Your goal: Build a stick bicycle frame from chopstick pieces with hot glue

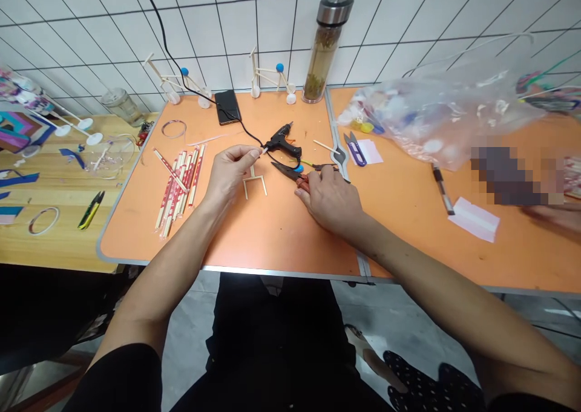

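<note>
My left hand [231, 173] pinches a small pale piece at its fingertips, over the orange table [281, 242]. Just below it stands or lies a small frame of pale sticks [255, 178]. My right hand [330, 197] is wrapped round the red handles of a pair of pliers [287, 171], whose dark jaws point to the left. Behind both hands a black glue gun [282, 141] rests on the table with its cord. A blue round piece [298, 169] shows beside the pliers' jaws. Wrapped chopsticks [179, 185] lie left of my left hand.
Two stick models with blue balls [272, 76], a phone [227, 107] and a tall tea bottle [322, 49] are along the wall. Purple snips [355, 150], a plastic bag [436, 109] and a marker [443, 188] lie right. Another person's hand [556, 215] is at the far right.
</note>
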`<state>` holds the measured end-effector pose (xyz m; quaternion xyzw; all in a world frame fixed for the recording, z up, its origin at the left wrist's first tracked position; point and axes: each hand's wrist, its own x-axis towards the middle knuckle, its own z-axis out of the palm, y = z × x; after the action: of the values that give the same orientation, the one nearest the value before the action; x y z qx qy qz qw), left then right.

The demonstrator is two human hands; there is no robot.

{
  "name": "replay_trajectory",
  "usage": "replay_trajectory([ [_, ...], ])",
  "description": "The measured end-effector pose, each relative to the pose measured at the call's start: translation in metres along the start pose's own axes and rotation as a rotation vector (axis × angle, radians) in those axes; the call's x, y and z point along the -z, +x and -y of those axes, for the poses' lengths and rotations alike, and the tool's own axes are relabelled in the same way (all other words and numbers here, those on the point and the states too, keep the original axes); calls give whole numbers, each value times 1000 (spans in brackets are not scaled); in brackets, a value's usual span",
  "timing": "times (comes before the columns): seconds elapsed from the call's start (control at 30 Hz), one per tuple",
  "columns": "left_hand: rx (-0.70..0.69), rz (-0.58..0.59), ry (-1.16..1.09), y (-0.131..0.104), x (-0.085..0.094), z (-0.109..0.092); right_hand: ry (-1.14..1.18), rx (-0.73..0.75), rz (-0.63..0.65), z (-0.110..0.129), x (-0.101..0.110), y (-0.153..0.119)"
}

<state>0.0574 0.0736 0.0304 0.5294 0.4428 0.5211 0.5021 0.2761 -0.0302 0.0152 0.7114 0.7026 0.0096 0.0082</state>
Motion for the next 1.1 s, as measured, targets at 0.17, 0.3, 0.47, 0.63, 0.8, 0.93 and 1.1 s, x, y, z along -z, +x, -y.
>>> replay_trajectory([
  [0.17, 45, 83, -90, -1, -1, 1, 29, 26, -42, -4, 14, 0],
  [0.3, 130, 165, -165, -6, -6, 0, 406, 120, -173, 5, 35, 9],
  [0.47, 122, 129, -209, -10, -10, 2, 1002, 164, -197, 29, 35, 35],
  [0.63, 102, 160, -176, -11, -9, 5, 1076, 214, -340, 28, 20, 46],
  [0.8, 107, 217, -207, -10, -7, 6, 1071, 256, -389, 21, 14, 44],
  [0.93, 73, 270, -172, -8, -6, 8, 1064, 261, -397, 23, 14, 44],
  [1.1, 28, 259, -163, -8, -6, 10, 1047, 255, -376, 26, 16, 44],
])
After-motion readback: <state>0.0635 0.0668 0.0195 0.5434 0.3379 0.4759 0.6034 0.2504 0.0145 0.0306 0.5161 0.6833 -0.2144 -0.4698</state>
